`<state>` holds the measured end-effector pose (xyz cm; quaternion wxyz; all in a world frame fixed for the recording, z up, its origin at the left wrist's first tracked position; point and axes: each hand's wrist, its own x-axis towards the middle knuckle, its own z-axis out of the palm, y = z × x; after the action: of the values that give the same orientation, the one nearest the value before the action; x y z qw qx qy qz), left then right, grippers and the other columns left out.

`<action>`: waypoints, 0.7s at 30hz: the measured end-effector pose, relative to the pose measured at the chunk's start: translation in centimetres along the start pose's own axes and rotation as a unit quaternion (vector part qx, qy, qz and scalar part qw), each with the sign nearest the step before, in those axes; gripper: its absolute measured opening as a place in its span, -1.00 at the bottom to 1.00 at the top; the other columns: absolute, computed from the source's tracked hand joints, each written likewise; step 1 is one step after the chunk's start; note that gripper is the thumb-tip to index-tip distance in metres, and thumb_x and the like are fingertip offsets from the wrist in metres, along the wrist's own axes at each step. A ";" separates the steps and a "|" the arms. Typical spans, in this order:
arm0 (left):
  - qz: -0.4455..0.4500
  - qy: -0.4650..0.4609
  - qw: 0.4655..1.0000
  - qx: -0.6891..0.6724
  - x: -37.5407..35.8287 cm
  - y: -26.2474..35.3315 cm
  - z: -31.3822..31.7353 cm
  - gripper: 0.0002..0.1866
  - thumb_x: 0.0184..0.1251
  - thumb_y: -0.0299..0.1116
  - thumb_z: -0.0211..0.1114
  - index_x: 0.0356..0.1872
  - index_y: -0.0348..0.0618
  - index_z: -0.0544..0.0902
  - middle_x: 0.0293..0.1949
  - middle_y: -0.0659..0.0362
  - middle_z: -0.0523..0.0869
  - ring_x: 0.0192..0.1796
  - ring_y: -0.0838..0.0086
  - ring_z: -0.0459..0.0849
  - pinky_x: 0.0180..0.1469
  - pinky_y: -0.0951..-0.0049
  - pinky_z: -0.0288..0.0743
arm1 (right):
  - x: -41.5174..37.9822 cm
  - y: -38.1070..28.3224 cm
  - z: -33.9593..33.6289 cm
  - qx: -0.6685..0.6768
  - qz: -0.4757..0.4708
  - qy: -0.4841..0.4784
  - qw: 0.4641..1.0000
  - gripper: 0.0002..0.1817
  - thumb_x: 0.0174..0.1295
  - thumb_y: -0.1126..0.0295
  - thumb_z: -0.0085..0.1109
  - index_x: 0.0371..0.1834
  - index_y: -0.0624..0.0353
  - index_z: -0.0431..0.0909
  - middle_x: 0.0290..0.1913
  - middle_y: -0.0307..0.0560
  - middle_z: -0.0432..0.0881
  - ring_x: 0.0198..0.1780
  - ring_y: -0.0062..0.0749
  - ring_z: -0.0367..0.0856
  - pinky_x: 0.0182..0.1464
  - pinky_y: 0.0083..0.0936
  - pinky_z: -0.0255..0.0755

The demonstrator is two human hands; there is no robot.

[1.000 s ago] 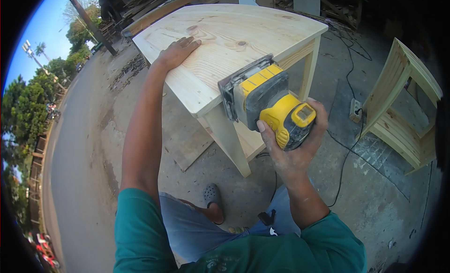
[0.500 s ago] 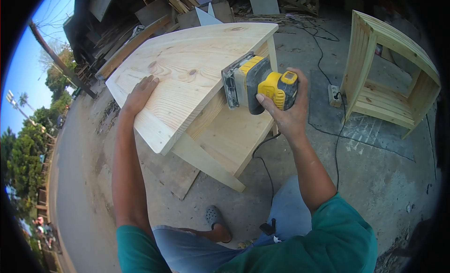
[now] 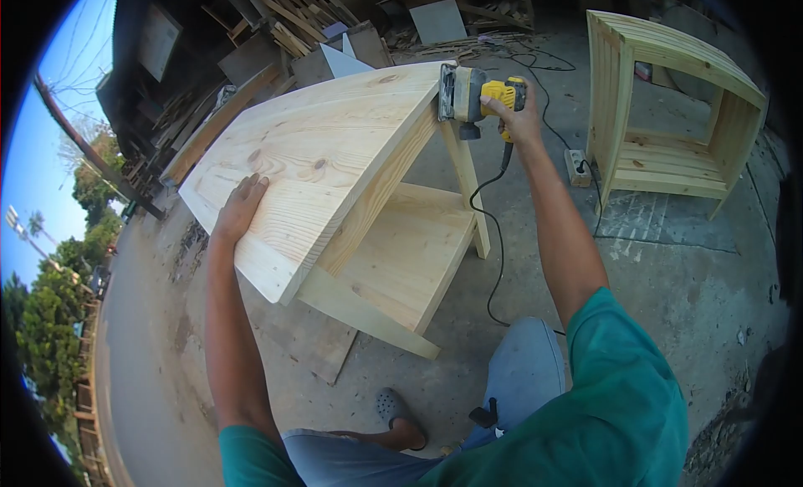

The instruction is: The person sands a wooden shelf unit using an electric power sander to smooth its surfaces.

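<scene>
My left hand [image 3: 241, 207] lies flat on the pale top of a wooden table [image 3: 335, 144], near its left edge. A yellow and black electric sander [image 3: 473, 98] is gripped in my right hand [image 3: 520, 119], fingers wrapped round its body. The sander is turned sideways, its pad against the table's edge at the far right corner. Below the top, the table has a lower shelf [image 3: 410, 253] and slanted legs. A black cord [image 3: 499, 236] hangs from the sander toward the floor.
An unpainted wooden frame with a slatted shelf [image 3: 669, 161] stands to the right. Beside it a white power strip [image 3: 577, 167] sits on the concrete floor with cords. Scrap boards [image 3: 309, 23] are piled at the back. A road [image 3: 138, 320] runs along the left.
My right hand has carried the sander away from me along the table's edge to the far corner. My left hand stays on the tabletop. The view has shifted slightly.
</scene>
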<state>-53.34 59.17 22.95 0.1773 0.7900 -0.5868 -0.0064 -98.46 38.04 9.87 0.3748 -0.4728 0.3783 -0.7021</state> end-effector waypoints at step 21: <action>0.018 -0.013 0.999 -0.031 0.3 -0.2 0.1 -0.16 0.53 0.27 0.01 0.50 -0.31 0.38 0.53 -0.22 0.32 0.61 0.02 0.21 0.62 0.27 0.00 | -1.6 -3.0 -0.7 -0.134 0.157 -0.082 0.975 0.08 -0.02 -0.29 0.46 0.39 0.24 0.21 -0.29 0.03 0.66 -0.51 -0.45 0.68 -0.56 -0.51 0.63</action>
<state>-53.10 58.94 22.91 0.1944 0.7732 -0.6027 -0.0319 -99.16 40.90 11.70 0.4431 -0.5093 0.5066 -0.5363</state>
